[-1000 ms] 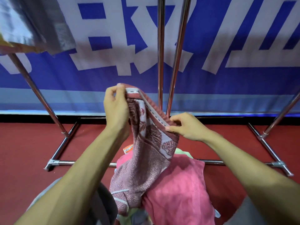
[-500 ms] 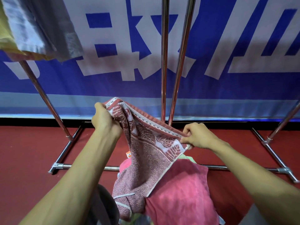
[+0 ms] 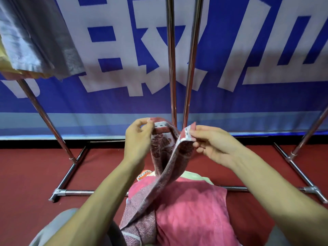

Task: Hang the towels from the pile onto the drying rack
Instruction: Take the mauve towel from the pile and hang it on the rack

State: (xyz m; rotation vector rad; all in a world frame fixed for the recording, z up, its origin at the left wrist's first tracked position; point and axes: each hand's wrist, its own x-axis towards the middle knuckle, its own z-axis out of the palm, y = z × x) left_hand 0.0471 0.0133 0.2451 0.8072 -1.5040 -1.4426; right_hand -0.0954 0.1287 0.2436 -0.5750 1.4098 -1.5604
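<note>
A dusty-red patterned towel (image 3: 165, 167) with a white woven border hangs between my hands above the pile. My left hand (image 3: 137, 142) pinches its top edge at the left. My right hand (image 3: 212, 143) pinches the other end of that edge at the right, and the edge sags in a narrow fold between them. Below lies the pile, with a bright pink towel (image 3: 191, 212) on top and a pale green one (image 3: 195, 176) peeking out behind. The steel drying rack (image 3: 171, 68) rises right behind my hands, two of its poles at centre.
A grey towel (image 3: 40, 38) and a yellowish one (image 3: 3, 59) hang on the rack at the upper left. The rack's base bars (image 3: 74, 192) and slanted legs (image 3: 44, 118) stand on the red floor. A blue and white banner (image 3: 248, 96) covers the wall behind.
My hands have come closer together and risen a little, so the towel's top edge has slackened into a fold. The towel hangs narrower than before.
</note>
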